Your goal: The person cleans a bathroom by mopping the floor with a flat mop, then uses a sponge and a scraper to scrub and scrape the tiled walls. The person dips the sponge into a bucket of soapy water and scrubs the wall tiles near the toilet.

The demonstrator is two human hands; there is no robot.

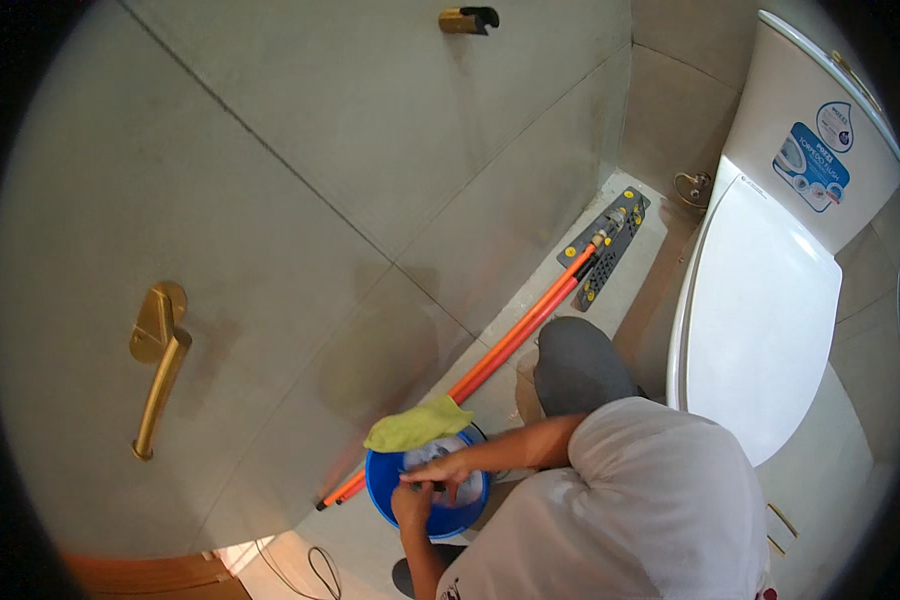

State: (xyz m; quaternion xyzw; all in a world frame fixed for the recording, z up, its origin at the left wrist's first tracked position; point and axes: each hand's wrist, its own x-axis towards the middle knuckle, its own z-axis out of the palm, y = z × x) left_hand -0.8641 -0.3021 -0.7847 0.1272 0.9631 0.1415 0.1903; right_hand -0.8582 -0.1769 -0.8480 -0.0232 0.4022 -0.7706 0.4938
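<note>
Over the blue bucket point(380, 500), both my hands meet. My right hand point(450, 468) reaches across from the right, its fingers at a small dark thing point(436, 486) whose kind I cannot make out. My left hand point(411, 503) comes up from below, closed at the same spot. Whitish liquid or suds point(467, 487) show inside the bucket, with something greyish near my fingers. A yellow-green cloth point(420, 424) lies over the bucket's far rim.
Two orange-red poles point(510, 345) run along the wall behind the bucket, ending at grey flat mop heads point(610, 245). A white toilet point(760, 310) stands at the right. Brass fittings, a handle point(162, 385) and a holder point(467, 20), are on the wall. A thin cable point(322, 570) lies at the lower left.
</note>
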